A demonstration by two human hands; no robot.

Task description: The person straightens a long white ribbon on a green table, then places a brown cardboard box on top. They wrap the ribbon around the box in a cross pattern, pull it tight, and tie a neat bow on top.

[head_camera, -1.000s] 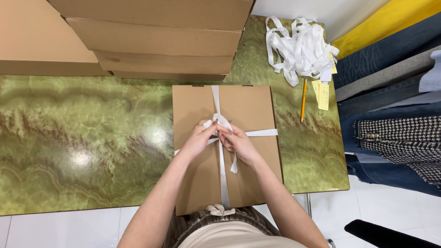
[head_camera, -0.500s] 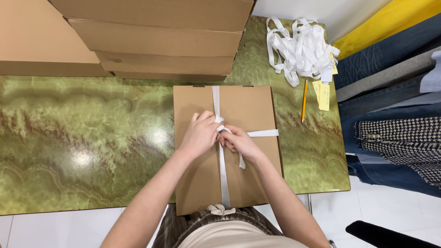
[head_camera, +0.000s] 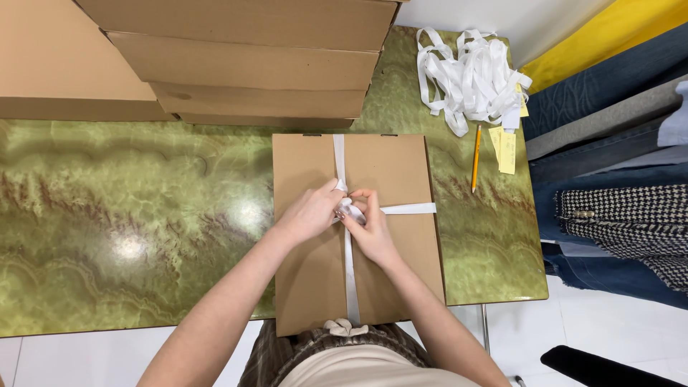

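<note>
Flat brown cardboard box (head_camera: pixel 315 287), on green marbled table (head_camera: pixel 129 215), bound crosswise with white ribbon (head_camera: pixel 350 272). Left hand (head_camera: pixel 309 213) and right hand (head_camera: pixel 373 233) pinch ribbon at box centre: knotting apparently in hand; tightening likely needs steady, even tension. Right of box: yellow pencil (head_camera: pixel 476 158).

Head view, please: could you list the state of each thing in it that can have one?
Flat box: closed, lying flat, ribbon crossed over it.
White ribbon: taut, knot pinched at the crossing.
Left hand: grip closed on the knot.
Right hand: grip closed on the knot.
Ribbon pile: loose, tangled.
Pencil: lying flat.
</note>
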